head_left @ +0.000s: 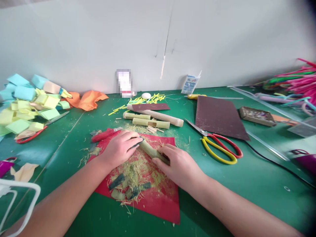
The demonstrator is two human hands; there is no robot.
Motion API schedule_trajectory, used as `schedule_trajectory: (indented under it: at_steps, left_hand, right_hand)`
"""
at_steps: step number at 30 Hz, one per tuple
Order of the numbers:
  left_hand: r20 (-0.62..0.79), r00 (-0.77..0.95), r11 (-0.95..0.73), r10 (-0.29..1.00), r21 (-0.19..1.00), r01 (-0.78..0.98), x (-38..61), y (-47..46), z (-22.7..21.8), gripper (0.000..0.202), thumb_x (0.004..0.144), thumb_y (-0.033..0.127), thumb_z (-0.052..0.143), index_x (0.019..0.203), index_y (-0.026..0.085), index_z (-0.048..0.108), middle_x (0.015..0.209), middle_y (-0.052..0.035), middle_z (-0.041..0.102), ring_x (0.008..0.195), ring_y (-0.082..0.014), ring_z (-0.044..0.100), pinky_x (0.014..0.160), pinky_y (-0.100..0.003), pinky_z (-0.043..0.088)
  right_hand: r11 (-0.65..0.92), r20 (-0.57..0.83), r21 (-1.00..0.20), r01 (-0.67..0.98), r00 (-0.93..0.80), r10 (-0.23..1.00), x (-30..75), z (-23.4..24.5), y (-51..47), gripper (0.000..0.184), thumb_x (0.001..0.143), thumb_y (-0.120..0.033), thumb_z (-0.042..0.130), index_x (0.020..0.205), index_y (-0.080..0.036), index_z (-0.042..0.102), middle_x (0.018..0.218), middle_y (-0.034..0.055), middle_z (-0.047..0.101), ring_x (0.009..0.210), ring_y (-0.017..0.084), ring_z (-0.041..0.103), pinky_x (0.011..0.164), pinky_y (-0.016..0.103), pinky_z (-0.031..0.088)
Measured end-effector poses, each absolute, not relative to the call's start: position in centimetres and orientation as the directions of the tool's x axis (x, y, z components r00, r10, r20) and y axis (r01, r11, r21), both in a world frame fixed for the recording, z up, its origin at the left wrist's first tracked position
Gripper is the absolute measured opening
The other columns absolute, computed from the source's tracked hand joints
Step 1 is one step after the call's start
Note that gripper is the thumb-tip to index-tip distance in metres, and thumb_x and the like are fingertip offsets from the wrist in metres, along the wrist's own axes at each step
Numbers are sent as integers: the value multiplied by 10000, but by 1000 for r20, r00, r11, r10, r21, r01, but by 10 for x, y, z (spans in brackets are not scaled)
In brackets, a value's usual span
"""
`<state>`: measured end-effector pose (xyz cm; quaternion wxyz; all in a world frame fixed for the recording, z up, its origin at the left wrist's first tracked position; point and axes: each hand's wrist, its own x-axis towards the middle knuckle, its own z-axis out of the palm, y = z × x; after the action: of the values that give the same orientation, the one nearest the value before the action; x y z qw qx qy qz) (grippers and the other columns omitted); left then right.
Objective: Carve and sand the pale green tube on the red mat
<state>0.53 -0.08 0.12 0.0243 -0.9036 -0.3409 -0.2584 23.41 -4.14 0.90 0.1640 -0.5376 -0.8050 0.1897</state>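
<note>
Head view: right hand [176, 163] closed round near end of pale-green bamboo tube [150, 150], apparently steadying it over red rectangular sheet [168, 207] — likely there to catch yellowish shavings [133, 171]. Left hand [120, 144] pinches dark flat scrap [138, 142], possibly sandpaper, at far end.

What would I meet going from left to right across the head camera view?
Pile of pastel pieces, crumpled orange sheet, left hand, pale tube, right hand, scissors with red and yellow handles, small tray, pink strands.
</note>
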Motion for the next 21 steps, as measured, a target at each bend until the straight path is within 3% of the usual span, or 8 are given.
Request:
schedule_trajectory:
  at_steps: [10,18,21]
  left_hand:
    - [543,652,-808,529,87,583,13,5,6,161,910,150,492,878,139,649,888,-68,657,897,-175,579,813,-336,508]
    - [542,664,-775,515,-37,631,10,-1,4,206,920,140,443,878,136,645,870,-76,645,879,-186,570,809,-353,507]
    - [517,704,-814,487,-23,580,12,-5,2,201,916,127,439,922,129,639,889,-76,646,890,-182,568,823,-340,508]
  right_hand:
    - [358,64,-475,804,-374,925,233,9,-40,170,836,-306,531,711,-191,522,747,9,547,621,113,465,572,243,325]
    - [375,82,-460,805,-382,920,231,10,-41,194,840,-311,525,687,-193,502,733,9,537,618,115,453,568,248,322]
    - [375,82,-459,805,-382,921,231,9,-41,186,839,-300,523,687,-193,503,726,9,534,615,116,454,564,248,322]
